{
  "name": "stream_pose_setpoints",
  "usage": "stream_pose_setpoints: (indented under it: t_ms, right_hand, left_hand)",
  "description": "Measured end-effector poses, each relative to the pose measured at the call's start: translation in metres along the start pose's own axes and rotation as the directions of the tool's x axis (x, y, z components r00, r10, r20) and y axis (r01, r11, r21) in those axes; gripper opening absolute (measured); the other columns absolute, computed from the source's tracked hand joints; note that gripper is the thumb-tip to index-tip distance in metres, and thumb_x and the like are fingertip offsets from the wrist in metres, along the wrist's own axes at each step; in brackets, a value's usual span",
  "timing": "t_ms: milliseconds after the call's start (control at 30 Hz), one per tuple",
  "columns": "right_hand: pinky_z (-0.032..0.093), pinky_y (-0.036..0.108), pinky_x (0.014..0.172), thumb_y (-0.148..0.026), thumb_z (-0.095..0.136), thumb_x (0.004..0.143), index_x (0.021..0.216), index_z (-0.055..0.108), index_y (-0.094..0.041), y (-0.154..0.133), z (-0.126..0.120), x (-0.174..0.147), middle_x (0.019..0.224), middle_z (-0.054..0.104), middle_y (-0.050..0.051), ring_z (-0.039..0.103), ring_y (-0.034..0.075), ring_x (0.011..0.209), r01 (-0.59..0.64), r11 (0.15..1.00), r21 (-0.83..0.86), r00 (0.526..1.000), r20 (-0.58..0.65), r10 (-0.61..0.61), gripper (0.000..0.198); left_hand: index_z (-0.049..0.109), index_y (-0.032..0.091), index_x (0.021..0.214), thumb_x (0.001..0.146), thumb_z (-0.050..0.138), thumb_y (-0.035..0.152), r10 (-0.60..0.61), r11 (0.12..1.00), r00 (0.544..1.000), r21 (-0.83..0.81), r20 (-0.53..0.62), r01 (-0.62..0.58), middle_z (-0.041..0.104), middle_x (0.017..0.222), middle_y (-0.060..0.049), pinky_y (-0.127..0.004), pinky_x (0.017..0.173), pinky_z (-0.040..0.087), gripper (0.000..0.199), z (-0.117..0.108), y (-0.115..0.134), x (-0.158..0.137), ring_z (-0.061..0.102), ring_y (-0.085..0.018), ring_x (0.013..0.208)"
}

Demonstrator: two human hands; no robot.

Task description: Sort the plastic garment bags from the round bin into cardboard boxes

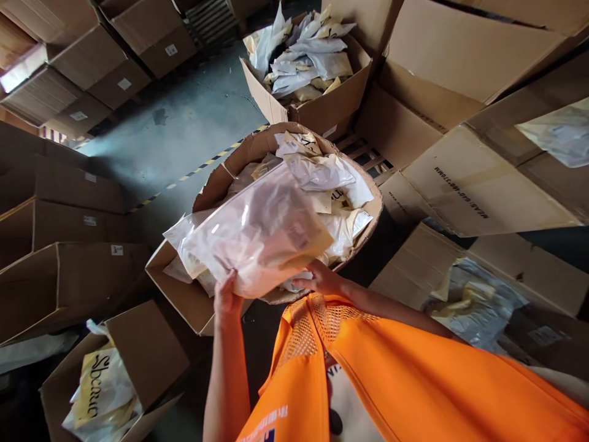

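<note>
A translucent plastic bag with pale, soft-looking contents and a label lies tilted over a large round-edged cardboard box. My left hand grips its near left edge, thumb on top. Close by its lower right edge is my right hand, fingers pointing left and somewhat apart; the bag covers part of this hand, and I see no firm grip there. Beneath the bag, several white and cream packages fill the box, some with black lettering.
Another open carton full of packages stands beyond. Large cartons crowd the right, one printed with measurements. A smaller box with packages is at lower left. Stacked cartons line the upper left, beyond striped floor tape.
</note>
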State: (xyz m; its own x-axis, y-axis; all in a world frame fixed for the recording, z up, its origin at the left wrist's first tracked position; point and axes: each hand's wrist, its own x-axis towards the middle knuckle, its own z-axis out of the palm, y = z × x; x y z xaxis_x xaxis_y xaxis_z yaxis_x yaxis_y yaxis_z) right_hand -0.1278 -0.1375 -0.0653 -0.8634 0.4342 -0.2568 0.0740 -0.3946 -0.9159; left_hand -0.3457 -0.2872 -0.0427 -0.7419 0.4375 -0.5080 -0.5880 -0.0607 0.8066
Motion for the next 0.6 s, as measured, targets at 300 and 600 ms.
stream_pose_setpoints:
  t_ms: [300, 600]
  right_hand:
    - [0.052, 0.032, 0.09, -0.022, 0.071, 0.083, 0.123, 0.062, -0.01, 0.058, -0.081, 0.08, 0.114, 0.066, 0.015, 0.065, 0.024, 0.101, -0.521, 0.661, -0.54, 0.852, -0.368, 0.372, 0.042]
    - [0.02, 0.054, 0.121, 0.0, 0.066, 0.081, 0.139, 0.053, -0.005, 0.103, -0.077, 0.117, 0.157, 0.034, 0.028, 0.025, 0.04, 0.15, -0.616, 0.35, -0.706, 0.787, -0.532, 0.313, 0.06]
  left_hand:
    - [0.059, 0.012, 0.071, 0.057, 0.076, 0.009, 0.288, 0.807, 0.799, 0.583, -0.529, 0.095, 0.056, 0.061, 0.002, -0.031, 0.058, 0.05, 0.023, -0.12, 0.072, 0.1, 0.052, -0.014, 0.056]
    - [0.053, 0.018, 0.087, 0.07, 0.08, 0.038, 0.325, 0.713, 0.726, 0.662, -0.606, 0.233, 0.059, 0.087, -0.004, -0.044, 0.084, 0.054, 0.038, -0.149, 0.023, 0.099, 0.065, -0.029, 0.095]
